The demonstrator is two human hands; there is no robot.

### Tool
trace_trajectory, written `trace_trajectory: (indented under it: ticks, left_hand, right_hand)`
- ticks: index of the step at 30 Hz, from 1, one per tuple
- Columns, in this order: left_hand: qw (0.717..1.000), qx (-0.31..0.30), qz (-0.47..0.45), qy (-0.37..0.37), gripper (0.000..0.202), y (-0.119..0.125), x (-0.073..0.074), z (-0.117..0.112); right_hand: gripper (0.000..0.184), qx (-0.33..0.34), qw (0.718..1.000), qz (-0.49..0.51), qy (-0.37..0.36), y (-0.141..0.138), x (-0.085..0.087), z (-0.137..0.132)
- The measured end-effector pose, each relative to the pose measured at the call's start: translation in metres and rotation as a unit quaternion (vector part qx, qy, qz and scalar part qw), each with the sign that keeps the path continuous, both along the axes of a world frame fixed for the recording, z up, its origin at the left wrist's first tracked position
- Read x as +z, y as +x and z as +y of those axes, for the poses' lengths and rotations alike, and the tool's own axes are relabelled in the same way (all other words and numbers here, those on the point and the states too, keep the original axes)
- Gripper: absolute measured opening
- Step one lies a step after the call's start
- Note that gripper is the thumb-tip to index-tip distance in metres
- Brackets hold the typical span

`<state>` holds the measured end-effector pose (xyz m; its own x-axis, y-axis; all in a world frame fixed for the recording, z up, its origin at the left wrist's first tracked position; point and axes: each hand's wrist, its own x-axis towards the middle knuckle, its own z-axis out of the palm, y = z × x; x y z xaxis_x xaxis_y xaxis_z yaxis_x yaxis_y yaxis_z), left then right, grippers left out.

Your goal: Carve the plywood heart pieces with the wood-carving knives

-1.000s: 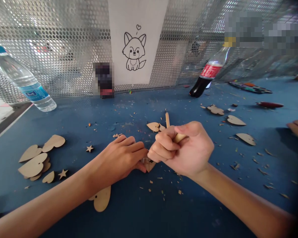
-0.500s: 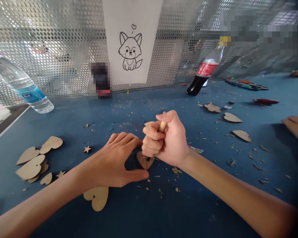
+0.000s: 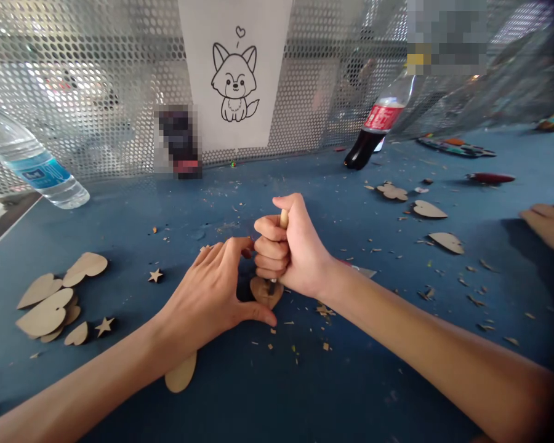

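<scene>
My right hand (image 3: 300, 249) is closed in a fist round a carving tool (image 3: 284, 219) with a pale wooden handle, held upright. The tool's dark metal end meets a small brown wooden heart (image 3: 260, 289) lying on the table. Beside that heart is my left hand (image 3: 215, 283), its fingers bent and apart from the thumb. Its thumb reaches along the heart's near edge; whether it touches is unclear. A pale wooden heart (image 3: 181, 376) lies partly hidden below my left wrist. Wood chips (image 3: 325, 346) are scattered round the work.
Several wooden hearts (image 3: 46, 312) and a star (image 3: 156, 275) lie left. A water bottle (image 3: 46, 175) and a cola bottle (image 3: 373, 132) stand near the mesh wall, where a fox drawing (image 3: 235, 80) hangs. At right are more wooden cutouts (image 3: 430, 210) and another person's hand (image 3: 549, 226).
My right fist and the tool have shifted slightly left, and the handle stands more upright. My left fingers have bent more. The whole view has moved a little.
</scene>
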<state>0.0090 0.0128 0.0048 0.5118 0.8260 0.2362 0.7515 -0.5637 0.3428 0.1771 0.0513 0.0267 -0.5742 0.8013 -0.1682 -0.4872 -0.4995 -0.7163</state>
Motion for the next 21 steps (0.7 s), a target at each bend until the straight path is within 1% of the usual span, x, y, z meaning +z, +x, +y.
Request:
trace_trajectory:
  ticks: [1, 4, 8, 10, 12, 15, 18, 21]
  left_hand:
    - [1.0, 0.002, -0.001, 0.0, 0.077, 0.0, 0.0, 0.0]
    - [0.999, -0.019, 0.032, 0.006, 0.065, 0.0, -0.002, 0.0]
    - [0.998, -0.039, 0.049, 0.033, 0.065, -0.001, -0.007, 0.002]
    - [0.997, -0.044, 0.05, 0.044, 0.065, -0.002, -0.009, 0.003]
    - [0.996, -0.052, 0.053, 0.05, 0.064, -0.003, -0.009, 0.003]
    - [0.995, -0.066, 0.05, 0.048, 0.061, -0.004, -0.008, 0.003]
    - [0.996, -0.069, 0.043, 0.039, 0.058, -0.004, -0.006, 0.002]
    - [0.997, -0.063, 0.045, 0.026, 0.059, -0.003, -0.003, 0.002]
  right_hand:
    - [0.051, -0.006, 1.0, -0.004, -0.004, -0.001, 0.0, 0.0]
    - [0.052, -0.025, 0.999, -0.013, -0.021, -0.004, -0.001, 0.001]
    - [0.054, -0.076, 0.995, -0.026, -0.057, -0.009, -0.007, 0.004]
    - [0.053, -0.077, 0.995, -0.019, -0.063, -0.009, -0.008, 0.004]
    - [0.05, -0.051, 0.998, 0.004, -0.045, -0.006, -0.006, 0.002]
    - [0.048, -0.009, 0.999, 0.034, 0.018, -0.001, -0.001, -0.003]
    - [0.048, 0.017, 0.996, 0.034, 0.084, 0.001, 0.003, -0.009]
    - [0.049, 0.027, 0.992, 0.018, 0.119, 0.0, 0.005, -0.012]
